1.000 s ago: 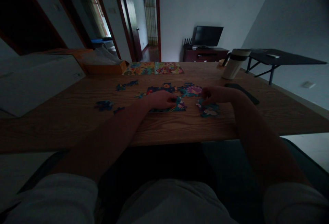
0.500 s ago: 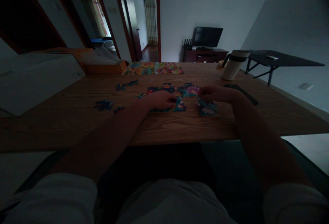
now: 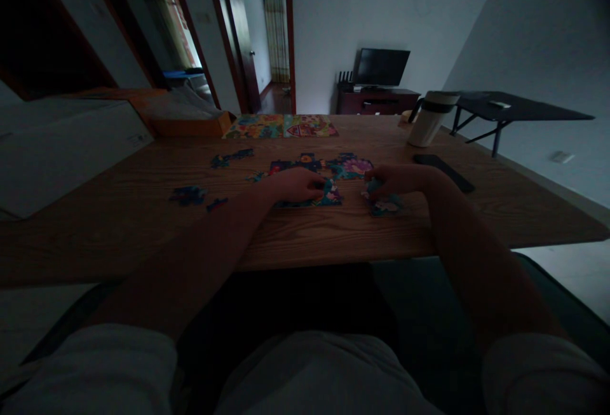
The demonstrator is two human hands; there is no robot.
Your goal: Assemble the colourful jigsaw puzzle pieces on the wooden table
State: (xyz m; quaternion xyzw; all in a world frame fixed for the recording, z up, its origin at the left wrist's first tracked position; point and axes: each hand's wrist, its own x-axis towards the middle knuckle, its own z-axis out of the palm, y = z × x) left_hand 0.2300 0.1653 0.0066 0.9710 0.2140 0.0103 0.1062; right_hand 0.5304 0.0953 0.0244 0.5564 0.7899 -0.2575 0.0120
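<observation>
A partly joined jigsaw puzzle point(image 3: 350, 164) in dark blue and teal lies in the middle of the wooden table point(image 3: 305, 224). My left hand point(image 3: 294, 185) rests curled on its lower left part, fingers pressed down on the pieces. My right hand point(image 3: 395, 180) is closed on a separate cluster of puzzle pieces point(image 3: 386, 204) just right of the main puzzle. Loose pieces point(image 3: 188, 195) lie further left, and another small group point(image 3: 232, 157) sits behind them.
A colourful picture sheet point(image 3: 281, 126) lies at the table's far side. A white mug point(image 3: 426, 121) and a dark phone point(image 3: 443, 170) stand to the right. A white box point(image 3: 61, 148) and a cardboard box point(image 3: 188, 116) fill the left. The room is dim.
My right hand with its cluster of pieces slid slightly left toward the main puzzle. The left hand stayed on the puzzle. The view shifted a little.
</observation>
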